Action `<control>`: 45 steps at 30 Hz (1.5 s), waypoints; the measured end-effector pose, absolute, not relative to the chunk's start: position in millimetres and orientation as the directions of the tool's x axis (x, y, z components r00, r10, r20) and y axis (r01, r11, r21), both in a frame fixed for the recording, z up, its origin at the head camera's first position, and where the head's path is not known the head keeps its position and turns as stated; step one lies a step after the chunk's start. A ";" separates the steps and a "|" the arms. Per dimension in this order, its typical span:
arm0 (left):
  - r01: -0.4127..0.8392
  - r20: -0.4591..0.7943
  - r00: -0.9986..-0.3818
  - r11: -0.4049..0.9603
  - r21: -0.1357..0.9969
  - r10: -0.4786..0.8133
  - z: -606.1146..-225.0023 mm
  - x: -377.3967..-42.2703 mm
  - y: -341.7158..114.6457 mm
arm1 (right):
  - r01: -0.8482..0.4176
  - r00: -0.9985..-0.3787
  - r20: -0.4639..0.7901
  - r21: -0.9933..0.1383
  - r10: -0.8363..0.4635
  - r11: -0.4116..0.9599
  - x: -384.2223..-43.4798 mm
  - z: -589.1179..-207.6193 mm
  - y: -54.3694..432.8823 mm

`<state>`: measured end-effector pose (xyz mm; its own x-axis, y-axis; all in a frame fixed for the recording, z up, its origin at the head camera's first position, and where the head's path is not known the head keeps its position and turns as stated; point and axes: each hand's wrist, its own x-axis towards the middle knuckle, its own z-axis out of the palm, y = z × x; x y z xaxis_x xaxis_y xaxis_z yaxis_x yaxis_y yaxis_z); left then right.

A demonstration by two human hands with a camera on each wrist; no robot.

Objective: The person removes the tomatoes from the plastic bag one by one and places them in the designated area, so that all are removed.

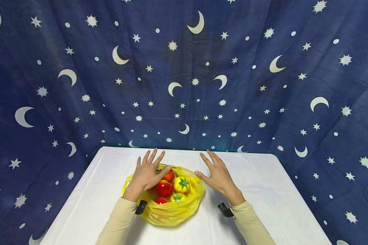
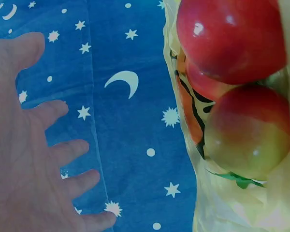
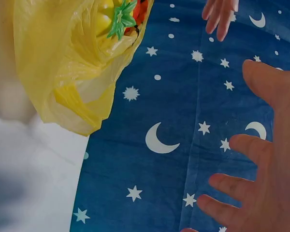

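Observation:
A yellow plastic bag (image 1: 171,216) lies on the table with its mouth spread wide. Inside are several shiny red round fruits (image 1: 164,188) and yellow fruits (image 1: 181,184) topped with green star-shaped leaves. My left hand (image 1: 145,177) is above the bag's left side, fingers spread and straight, holding nothing; it covers part of the bag in the head view. To the right of the bag, my right hand (image 1: 219,177) hovers with extended fingers, its thumb near the bag's right rim. In the left wrist view, a red fruit (image 2: 232,38) shows close up beside the spread left hand (image 2: 34,145).
The bag stands left of centre on a white-covered table (image 1: 257,190) with rounded far corners. Directly behind the table hangs a dark blue curtain (image 1: 184,102) printed with moons and stars. Black straps (image 1: 225,210) are on both wrists.

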<state>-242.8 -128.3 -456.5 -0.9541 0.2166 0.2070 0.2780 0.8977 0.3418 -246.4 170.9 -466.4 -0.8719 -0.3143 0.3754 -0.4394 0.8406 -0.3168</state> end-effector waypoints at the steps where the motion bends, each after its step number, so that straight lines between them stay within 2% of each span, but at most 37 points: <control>1: 0.277 0.210 -0.954 0.896 0.348 0.213 -456.6 -242.4 -129.8 | -0.440 -0.872 0.376 -0.326 -0.312 0.837 -246.2 -467.0 170.1; 9: 0.256 0.241 -0.955 0.892 0.373 0.174 -461.7 -238.7 -143.4 | -0.440 -0.882 0.362 -0.398 -0.303 0.805 -242.4 -472.4 163.5; 21: 0.186 0.201 -0.973 0.891 0.414 0.110 -484.5 -233.6 -163.4 | -0.427 -0.900 0.323 -0.517 -0.292 0.742 -237.2 -484.4 156.0; 31: 0.058 0.059 -0.998 0.868 0.493 0.033 -492.8 -226.8 -181.3 | -0.435 -0.901 0.303 -0.654 -0.312 0.619 -235.1 -495.3 148.1; 39: -0.072 -0.068 -0.997 0.832 0.549 -0.041 -497.3 -221.7 -198.5 | -0.430 -0.900 0.282 -0.694 -0.331 0.578 -233.8 -501.3 139.3; 45: -0.092 -0.100 -0.994 0.818 0.567 -0.042 -501.7 -222.1 -210.8 | -0.434 -0.896 0.276 -0.714 -0.348 0.550 -232.9 -505.5 135.2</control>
<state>-222.1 -210.8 -501.7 -0.9941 -0.0417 -0.1003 -0.0916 0.8185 0.5672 -232.9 135.2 -505.5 -0.8958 -0.3480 0.2765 -0.4339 0.5500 -0.7136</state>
